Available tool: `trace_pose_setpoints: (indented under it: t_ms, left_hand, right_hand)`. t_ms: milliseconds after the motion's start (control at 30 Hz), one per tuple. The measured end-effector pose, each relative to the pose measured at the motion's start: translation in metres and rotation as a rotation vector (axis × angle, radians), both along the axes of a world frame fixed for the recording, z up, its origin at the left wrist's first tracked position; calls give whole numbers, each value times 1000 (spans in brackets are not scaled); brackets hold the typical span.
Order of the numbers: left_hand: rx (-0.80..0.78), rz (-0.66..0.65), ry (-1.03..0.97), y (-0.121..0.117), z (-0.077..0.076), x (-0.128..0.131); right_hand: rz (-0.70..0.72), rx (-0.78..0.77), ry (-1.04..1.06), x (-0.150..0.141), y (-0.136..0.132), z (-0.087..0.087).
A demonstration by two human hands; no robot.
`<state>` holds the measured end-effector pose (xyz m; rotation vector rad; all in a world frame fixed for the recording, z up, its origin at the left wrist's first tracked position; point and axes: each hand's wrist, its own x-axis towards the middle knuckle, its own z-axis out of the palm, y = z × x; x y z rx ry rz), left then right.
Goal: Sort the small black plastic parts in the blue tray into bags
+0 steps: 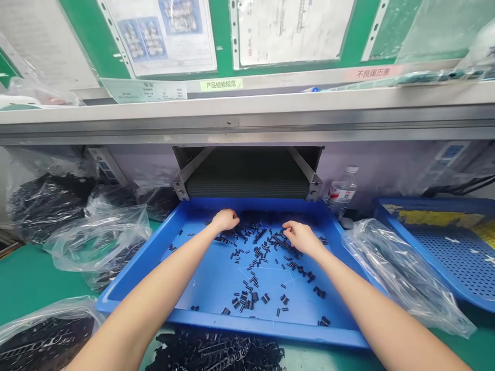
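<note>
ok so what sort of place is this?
Probably a factory workbench on a small-parts line: what looks like a conveyor belt ends at a blue tray of small black parts, and a yellow-green label above reads 产品检验规范 (product inspection standard).

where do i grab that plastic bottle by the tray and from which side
Probably take the bottle by its shoulder, just under the white cap, coming from above with the right hand, the nearer one. It stands upright and narrows towards the cap, and its top looks free; lower down, the back corner of the blue tray crowds it, with the wall behind.
</note>
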<state>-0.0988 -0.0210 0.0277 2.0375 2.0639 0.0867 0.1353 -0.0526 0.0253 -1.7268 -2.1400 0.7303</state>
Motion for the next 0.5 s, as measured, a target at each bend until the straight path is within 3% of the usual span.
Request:
trace_pose_setpoints:
  t_ms: [133, 267, 500]
  left_hand:
    - [-60, -93, -50, 6, -2, 21]
    - [-131, -200, -134, 4, 5, 51]
    - [-182, -399, -359, 3, 25, 119]
  right_hand:
    - [-28, -2, -24, 9, 7, -9]
    - [-31, -10, -34, 11, 11, -15]
    - [-130, 96, -104, 29, 17, 5]
